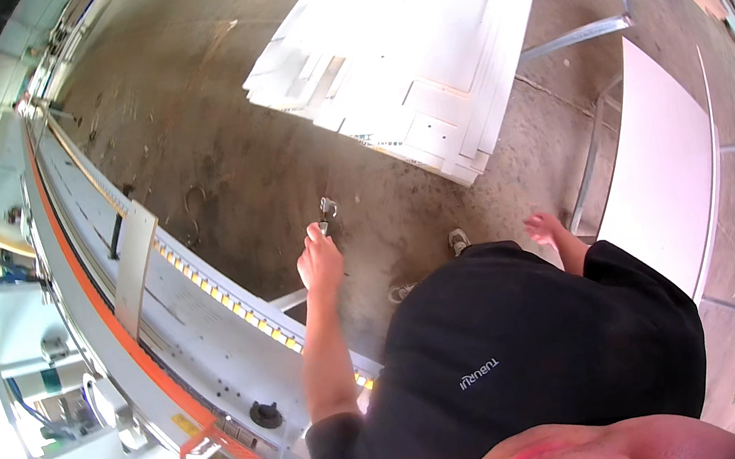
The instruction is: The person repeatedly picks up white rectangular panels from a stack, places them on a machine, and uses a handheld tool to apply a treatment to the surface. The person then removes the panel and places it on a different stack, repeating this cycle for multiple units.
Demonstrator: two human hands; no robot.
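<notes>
We see the left hand [320, 260] closed around a small shiny metal piece [327, 208] above the stained concrete floor [222, 147], its exact shape too small for us to make out. The right hand [543, 228] hangs with fingers loosely spread near a smooth white panel [659, 176]; beyond, stacked flat white sheets [425, 40] are cut off at the top edge.

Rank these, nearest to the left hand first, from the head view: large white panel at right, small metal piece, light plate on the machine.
1. Small metal piece: held in the left hand.
2. Light plate: to the left, on the machine.
3. Large white panel: far right, beyond the right hand.
</notes>
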